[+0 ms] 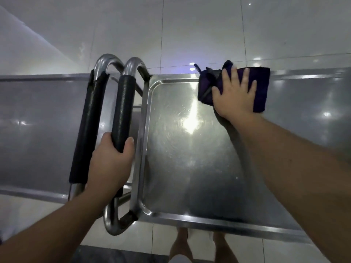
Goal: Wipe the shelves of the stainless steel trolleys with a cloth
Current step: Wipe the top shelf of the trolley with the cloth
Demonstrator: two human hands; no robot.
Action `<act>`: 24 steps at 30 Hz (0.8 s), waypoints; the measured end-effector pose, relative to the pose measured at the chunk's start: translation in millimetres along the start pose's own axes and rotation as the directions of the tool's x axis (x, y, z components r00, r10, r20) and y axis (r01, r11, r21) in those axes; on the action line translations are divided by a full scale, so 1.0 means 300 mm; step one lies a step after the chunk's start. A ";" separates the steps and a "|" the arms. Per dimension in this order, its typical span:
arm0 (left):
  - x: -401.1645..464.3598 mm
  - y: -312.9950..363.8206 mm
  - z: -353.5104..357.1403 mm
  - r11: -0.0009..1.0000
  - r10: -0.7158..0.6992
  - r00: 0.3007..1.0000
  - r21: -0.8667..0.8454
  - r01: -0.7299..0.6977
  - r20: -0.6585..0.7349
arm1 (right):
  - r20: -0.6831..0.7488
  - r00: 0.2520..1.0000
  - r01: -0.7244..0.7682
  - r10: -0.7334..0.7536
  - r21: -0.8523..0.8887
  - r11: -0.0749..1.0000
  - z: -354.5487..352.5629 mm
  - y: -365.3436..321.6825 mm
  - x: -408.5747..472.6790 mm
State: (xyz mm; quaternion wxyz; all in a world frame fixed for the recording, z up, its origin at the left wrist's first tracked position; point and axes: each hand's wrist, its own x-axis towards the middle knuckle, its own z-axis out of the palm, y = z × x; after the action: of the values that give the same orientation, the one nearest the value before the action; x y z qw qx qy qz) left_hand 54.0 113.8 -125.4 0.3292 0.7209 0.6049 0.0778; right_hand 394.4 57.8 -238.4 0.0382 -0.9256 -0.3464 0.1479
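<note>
Fingers [234,77] of your right hand [234,97] lie straight and spread, pressing flat on the cloth [262,88], a dark purple folded pad that sits at the far edge of the shelf [190,158] and reaches onto its far rim. Part of the cloth bunches up left of your thumb, with a small loop sticking up at its far left corner. Your right forearm crosses the shelf from the near right.

Your left hand [112,162] grips the handle [123,111], fingers curled round its black foam sleeve near the lower end, thumb on the right side of it. This handle belongs to the trolley you are wiping and stands at the left end of its shelf. Just beside it on the left is a second handle [89,126] with the same black sleeve, torn at the top; it belongs to a second trolley [38,120] whose steel top runs off to the left. The two bare steel bends of the handles sit side by side at the far end.

The shelf is a shallow steel tray with rounded corners and a raised rim; it shines with a bright glare near the middle and shows faint swirled marks. Pale glossy floor tiles [190,25] lie beyond the trolleys, and your bare feet [180,242] show below the near rim
</note>
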 end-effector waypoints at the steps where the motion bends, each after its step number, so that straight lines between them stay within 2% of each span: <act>1: 0.002 -0.003 -0.002 1.000 -0.004 1.000 0.000 0.004 -0.001 | 0.005 0.999 0.032 -0.032 0.002 0.999 0.022 -0.092 -0.008; 6: 0.010 -0.018 0.002 0.999 -0.014 1.000 0.035 0.015 -0.019 | 0.093 0.950 0.299 -0.298 -0.002 0.954 0.109 -0.512 -0.020; 8: 0.014 -0.023 0.005 0.999 -0.013 1.000 0.038 0.014 -0.027 | 0.107 0.931 0.352 -0.350 0.007 0.936 0.131 -0.608 -0.034; 13: 0.019 -0.031 0.009 0.999 0.000 1.000 0.034 0.000 -0.007 | 0.071 0.892 0.450 -0.446 -0.050 0.892 0.122 -0.533 -0.025; 18: 0.016 -0.037 0.005 1.000 0.010 1.000 0.011 -0.010 -0.009 | 0.009 0.968 0.252 -0.252 -0.047 0.967 0.063 -0.201 -0.044; 21: 0.014 -0.038 0.005 1.000 0.018 1.000 -0.015 -0.018 0.011 | -0.018 0.999 0.037 -0.038 -0.018 0.999 0.010 0.114 -0.067; 24: 0.012 -0.038 0.004 1.000 0.028 1.000 -0.012 -0.027 0.015 | -0.024 0.982 -0.185 0.186 0.020 0.982 -0.041 0.411 -0.091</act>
State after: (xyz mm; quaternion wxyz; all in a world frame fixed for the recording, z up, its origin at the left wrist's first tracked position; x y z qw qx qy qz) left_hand 46.1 117.4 -133.9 0.3367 0.7279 0.5919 0.0804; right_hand 456.1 -52.9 -241.4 0.0371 -0.9553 -0.2568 0.1420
